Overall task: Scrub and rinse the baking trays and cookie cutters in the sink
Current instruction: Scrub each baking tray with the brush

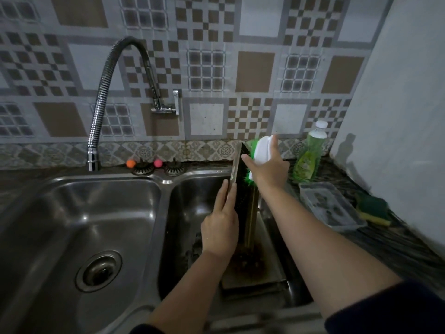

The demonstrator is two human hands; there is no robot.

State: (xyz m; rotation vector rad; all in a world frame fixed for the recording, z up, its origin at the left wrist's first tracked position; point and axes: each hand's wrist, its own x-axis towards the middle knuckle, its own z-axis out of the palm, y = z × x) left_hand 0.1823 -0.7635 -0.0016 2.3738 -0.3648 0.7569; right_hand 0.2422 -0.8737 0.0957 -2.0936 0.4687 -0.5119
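Note:
A dark baking tray [243,189] stands on edge in the right sink basin [190,213], nearly upright. My left hand [220,227] holds it from the left side, fingers stretched up along its rim. My right hand [267,165] grips a white scrub brush [261,150] with green bristles, pressed against the tray's upper right face. Another tray [252,278] lies flat at the bottom of the basin, partly hidden by my arms. No cookie cutters can be made out.
The left basin [79,237] has a drain strainer [98,271]; a flexible faucet [101,104] hangs over it. On the right counter stand a green dish-soap bottle [310,155], a clear plastic container [330,206] and a green-yellow sponge [373,208]. Two sink plugs [154,165] sit behind the basins.

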